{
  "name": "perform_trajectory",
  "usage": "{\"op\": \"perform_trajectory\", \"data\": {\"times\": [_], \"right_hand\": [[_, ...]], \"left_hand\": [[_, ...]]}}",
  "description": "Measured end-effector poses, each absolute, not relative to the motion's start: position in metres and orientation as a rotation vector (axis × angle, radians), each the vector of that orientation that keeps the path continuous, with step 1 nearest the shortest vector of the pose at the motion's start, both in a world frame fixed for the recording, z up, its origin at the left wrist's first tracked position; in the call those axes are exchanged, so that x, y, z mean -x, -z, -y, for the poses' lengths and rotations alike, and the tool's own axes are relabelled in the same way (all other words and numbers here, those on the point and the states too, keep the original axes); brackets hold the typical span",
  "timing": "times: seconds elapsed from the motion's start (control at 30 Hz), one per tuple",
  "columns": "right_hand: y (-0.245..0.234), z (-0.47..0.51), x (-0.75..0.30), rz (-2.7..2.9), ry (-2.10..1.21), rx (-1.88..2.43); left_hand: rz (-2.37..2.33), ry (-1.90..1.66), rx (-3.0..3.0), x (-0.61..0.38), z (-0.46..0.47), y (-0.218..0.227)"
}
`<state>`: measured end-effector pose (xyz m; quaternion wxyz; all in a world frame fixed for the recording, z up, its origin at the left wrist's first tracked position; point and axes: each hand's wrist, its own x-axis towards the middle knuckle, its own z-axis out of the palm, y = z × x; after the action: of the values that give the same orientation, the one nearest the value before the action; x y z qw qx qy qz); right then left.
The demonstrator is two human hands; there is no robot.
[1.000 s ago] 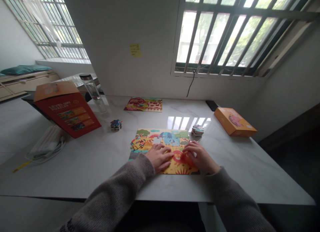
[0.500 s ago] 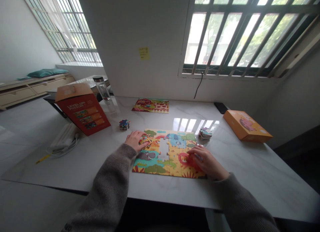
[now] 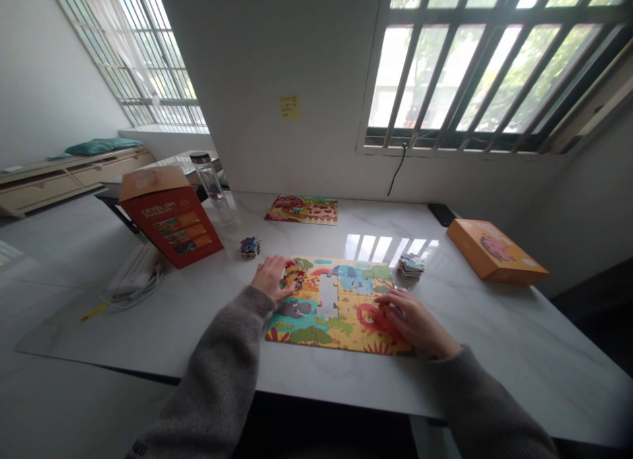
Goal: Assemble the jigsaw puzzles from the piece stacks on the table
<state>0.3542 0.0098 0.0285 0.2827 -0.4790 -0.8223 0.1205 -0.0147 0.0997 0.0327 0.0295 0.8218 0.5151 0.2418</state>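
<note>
A colourful animal jigsaw puzzle [image 3: 341, 317] lies flat on the white marble table [image 3: 494, 340] in front of me. A piece-shaped gap [image 3: 327, 293] shows near its middle. My left hand [image 3: 270, 279] is at the puzzle's upper left corner, fingers curled on a loose puzzle piece [image 3: 293, 274]. My right hand [image 3: 413, 320] rests flat on the lower right part of the puzzle, over the red lion picture, holding nothing. Both arms wear grey sleeves.
A red box [image 3: 171, 218] and a clear bottle [image 3: 212, 185] stand at the left. Two small stacks of pieces [image 3: 250, 246] [image 3: 410, 266] flank the puzzle. Behind are a second puzzle [image 3: 302, 209], a black phone [image 3: 442, 214] and an orange box [image 3: 494, 251]. White cables [image 3: 133, 277] lie far left.
My left hand moved from the puzzle's middle to its upper left corner and closed on a piece, uncovering the gap. The right hand stayed on the lower right.
</note>
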Motion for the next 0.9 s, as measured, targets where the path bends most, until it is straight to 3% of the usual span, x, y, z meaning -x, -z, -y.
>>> {"op": "perform_trajectory", "data": {"times": [0.2, 0.4, 0.9], "right_hand": [[-0.030, -0.007, -0.352, 2.011, -0.341, 1.179], [-0.042, -0.006, -0.328, 1.971, -0.506, 1.143], [-0.066, -0.038, -0.284, 2.398, -0.348, 0.880]], "left_hand": [[-1.066, -1.070, -2.670, -0.020, -0.086, -0.021], [-0.867, -1.127, -2.693, -0.040, -0.073, -0.021], [-0.928, -0.994, -2.681, -0.040, -0.074, -0.017]]}}
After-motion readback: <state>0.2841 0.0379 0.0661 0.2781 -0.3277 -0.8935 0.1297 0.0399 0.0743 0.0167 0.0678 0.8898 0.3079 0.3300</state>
